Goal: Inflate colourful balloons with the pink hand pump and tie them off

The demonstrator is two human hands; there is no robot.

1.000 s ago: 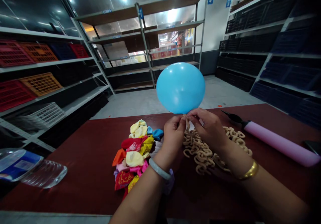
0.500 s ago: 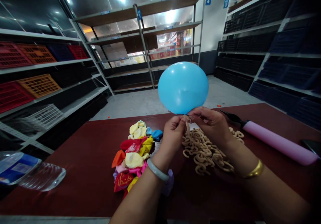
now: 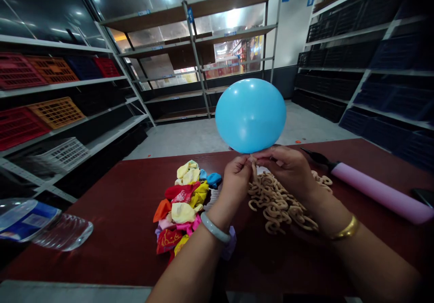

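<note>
An inflated blue balloon stands above the table, its neck pointing down between my hands. My left hand is closed in a pinch at the neck. From the other side my right hand pinches the same spot, fingers curled. The fingers hide most of the neck and its knot, if there is one. A short beige strand hangs just below the fingertips. Beneath the right hand lies a heap of beige curled pieces. Left of my left wrist is a pile of limp, multicoloured balloons.
A pink hand pump with a black nozzle lies on the right of the dark red table. A clear water bottle lies on its side at the left. Shelves with crates line the left wall.
The view has shifted slightly. Both hands stay together at the balloon's neck, with small finger movements; the balloon sits a little higher and further right in view.
</note>
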